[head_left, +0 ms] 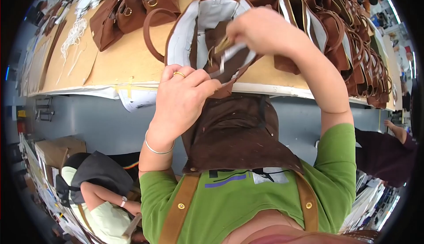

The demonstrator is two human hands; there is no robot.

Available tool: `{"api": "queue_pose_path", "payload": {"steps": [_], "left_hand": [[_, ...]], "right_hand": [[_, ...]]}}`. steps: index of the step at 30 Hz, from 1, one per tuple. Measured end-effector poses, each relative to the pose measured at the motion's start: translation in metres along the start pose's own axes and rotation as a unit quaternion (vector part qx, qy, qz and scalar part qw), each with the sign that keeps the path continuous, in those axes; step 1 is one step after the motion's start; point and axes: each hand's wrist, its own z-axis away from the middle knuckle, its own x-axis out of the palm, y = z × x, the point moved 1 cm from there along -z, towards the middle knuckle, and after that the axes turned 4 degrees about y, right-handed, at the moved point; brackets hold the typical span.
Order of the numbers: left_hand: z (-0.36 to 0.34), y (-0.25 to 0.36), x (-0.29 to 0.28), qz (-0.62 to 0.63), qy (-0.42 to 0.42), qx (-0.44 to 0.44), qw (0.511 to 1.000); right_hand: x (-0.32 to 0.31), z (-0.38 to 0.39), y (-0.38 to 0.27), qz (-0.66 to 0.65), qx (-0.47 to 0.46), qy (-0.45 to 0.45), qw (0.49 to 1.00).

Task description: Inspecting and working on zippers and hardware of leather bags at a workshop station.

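Note:
A brown handbag [181, 36] with pale grey lining lies open at the table's front edge, its handle [151, 39] out to the left. My left hand [183, 91] has its fingers curled over the near left rim of the bag. Inside, a dark brown panel with a gold strip, perhaps a zipper [221, 49], and a pale strip is blurred. My right hand [260, 32], smeared by motion, reaches over the bag from the right with fingers closed at the gold strip; exactly what they pinch is unclear.
Brown bags stand on the tan table [115, 58] at back left [115, 23] and in rows along the right [331, 32]. White cord [75, 36] lies left. A co-worker [101, 186] is at lower left, another person [384, 155] at right, beside grey floor.

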Motion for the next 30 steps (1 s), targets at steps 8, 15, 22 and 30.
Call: {"api": "queue_pose_path", "payload": {"steps": [8, 15, 22, 30], "left_hand": [[-0.023, -0.016, -0.019, 0.188, -0.005, -0.171, 0.967], [-0.062, -0.058, 0.022, 0.192, -0.163, 0.026, 0.967], [-0.054, -0.036, 0.014, 0.208, -0.086, -0.063, 0.972], [-0.049, -0.041, 0.007, 0.302, -0.098, -0.117, 0.941]], "right_hand": [[-0.002, 0.001, 0.031, -0.347, -0.009, 0.02, 0.937], [-0.014, 0.007, 0.01, -0.262, -0.089, 0.035, 0.96], [-0.012, 0.011, -0.007, -0.225, -0.036, 0.095, 0.969], [-0.001, 0.009, -0.003, -0.392, 0.052, -0.024, 0.918]]}}
